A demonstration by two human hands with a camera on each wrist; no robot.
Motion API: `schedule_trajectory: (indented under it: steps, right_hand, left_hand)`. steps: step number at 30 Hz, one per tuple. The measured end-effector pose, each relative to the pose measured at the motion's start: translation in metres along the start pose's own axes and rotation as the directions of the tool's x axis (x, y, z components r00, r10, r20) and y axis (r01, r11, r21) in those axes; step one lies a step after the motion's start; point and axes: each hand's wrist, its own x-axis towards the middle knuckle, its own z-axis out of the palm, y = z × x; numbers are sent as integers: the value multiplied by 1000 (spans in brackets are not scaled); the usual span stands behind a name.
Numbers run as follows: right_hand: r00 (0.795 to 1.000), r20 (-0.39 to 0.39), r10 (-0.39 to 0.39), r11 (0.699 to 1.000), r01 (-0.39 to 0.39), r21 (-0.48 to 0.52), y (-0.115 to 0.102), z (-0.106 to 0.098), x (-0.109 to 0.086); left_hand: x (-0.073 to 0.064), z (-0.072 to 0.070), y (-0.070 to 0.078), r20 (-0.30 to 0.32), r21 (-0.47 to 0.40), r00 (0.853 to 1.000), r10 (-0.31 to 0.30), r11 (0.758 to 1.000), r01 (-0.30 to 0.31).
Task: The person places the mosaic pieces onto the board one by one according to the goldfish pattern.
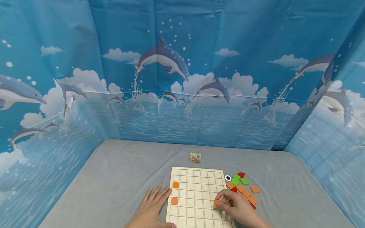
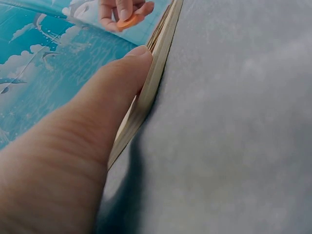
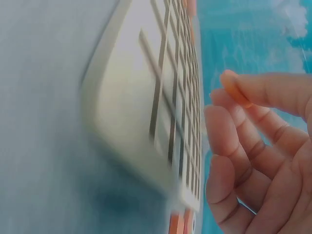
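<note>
A pale wooden grid board (image 1: 196,196) lies on the grey cloth, with an orange disc (image 1: 176,185) and a lighter orange disc (image 1: 174,201) in its leftmost column. My left hand (image 1: 151,209) is spread at the board's left side, fingertips at its edge. In the left wrist view its thumb (image 2: 114,80) rests against the board's rim. Over the right part of the grid, my right hand (image 1: 235,205) pinches a small orange disc (image 3: 236,89) between thumb and forefinger. The other fingers of that hand curl loosely beneath it in the right wrist view.
Right of the board lie loose orange squares (image 1: 246,193), green pieces (image 1: 236,180), red pieces (image 1: 241,174) and a white disc with a black centre (image 1: 228,178). A small patterned card (image 1: 195,157) lies behind the board. A dolphin-print curtain (image 1: 176,120) surrounds the table.
</note>
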Motion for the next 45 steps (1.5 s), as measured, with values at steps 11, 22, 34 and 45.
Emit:
schedule_trajectory:
  steps: [11,22,34,45]
  right_hand:
    - [993,93,-79,996,83,-33,-19,37,25]
    - [986,96,-135,984,145,-105,-25,58,37]
    - [984,88,-157,969,170,-177,-31,75,46]
    - [984,83,-156,961,171,-218,-38,82,50]
  left_hand:
    - [1,-1,2,20,2,999,-30,1000,30]
    - [0,-3,3,18,5,999,-44,999,43]
    - [1,-2,2,25,-10,999,-49,999,49]
    - [1,-2,2,15,-11,999,-43,999,43]
